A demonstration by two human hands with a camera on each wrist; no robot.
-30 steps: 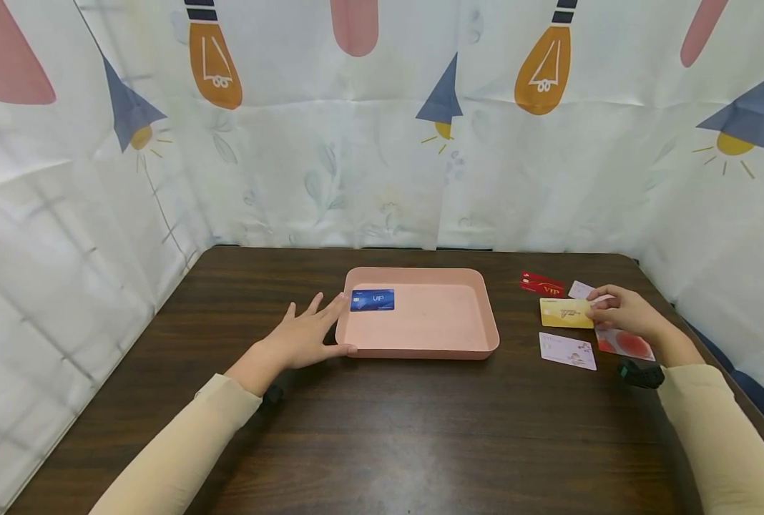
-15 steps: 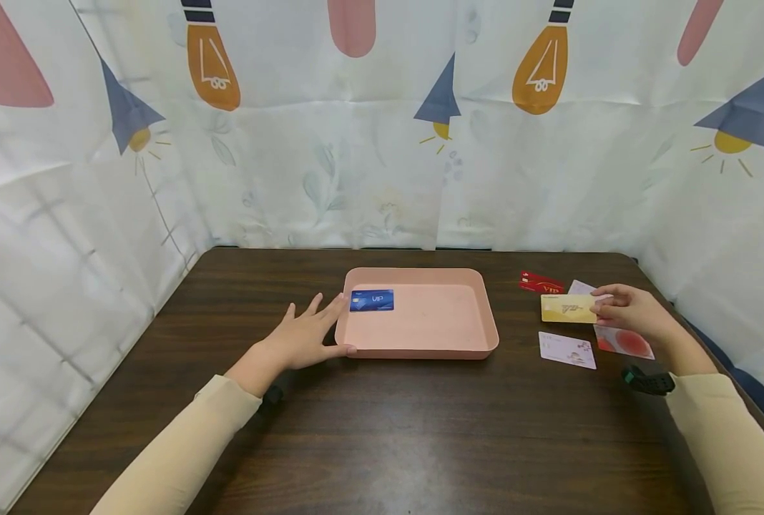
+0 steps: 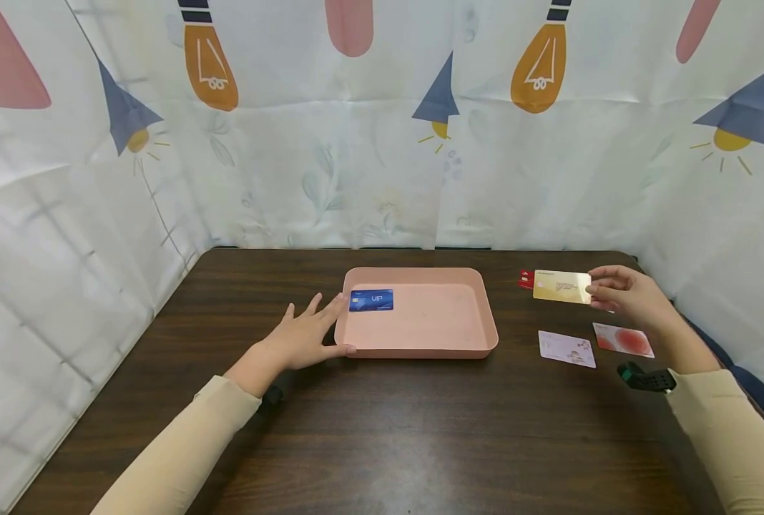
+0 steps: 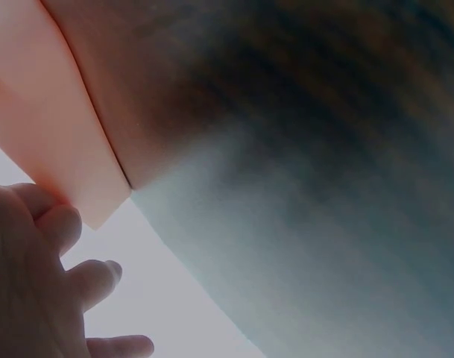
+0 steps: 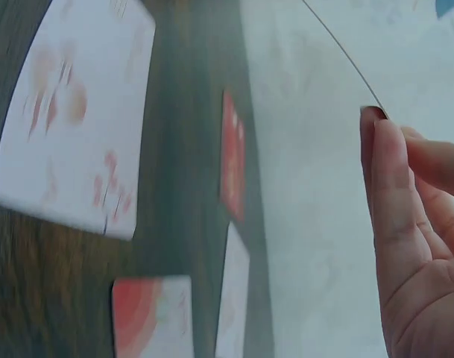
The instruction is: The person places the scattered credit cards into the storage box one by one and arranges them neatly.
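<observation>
My right hand (image 3: 629,297) pinches a gold card (image 3: 561,287) at its right end, between thumb and fingers, and holds it above the table. In the right wrist view the gold card (image 5: 344,54) shows only as a thin edge. Behind it lies a red VIP card (image 3: 526,279), mostly hidden in the head view. My left hand (image 3: 298,340), fingers spread, touches the left side of a pink tray (image 3: 433,329). A blue VIP card (image 3: 372,300) lies in the tray's left part. The left wrist view shows the fingers at the tray wall (image 4: 70,134).
A pale card with a floral print (image 3: 566,349) and a red-and-white card (image 3: 624,340) lie on the dark wooden table (image 3: 382,429), nearer than the right hand. Another pale card (image 5: 234,298) shows in the right wrist view. A patterned curtain (image 3: 382,179) stands behind.
My right hand has lifted the gold card and moved it away from me, so that it now covers most of the red card. The left hand and tray have stayed in place.
</observation>
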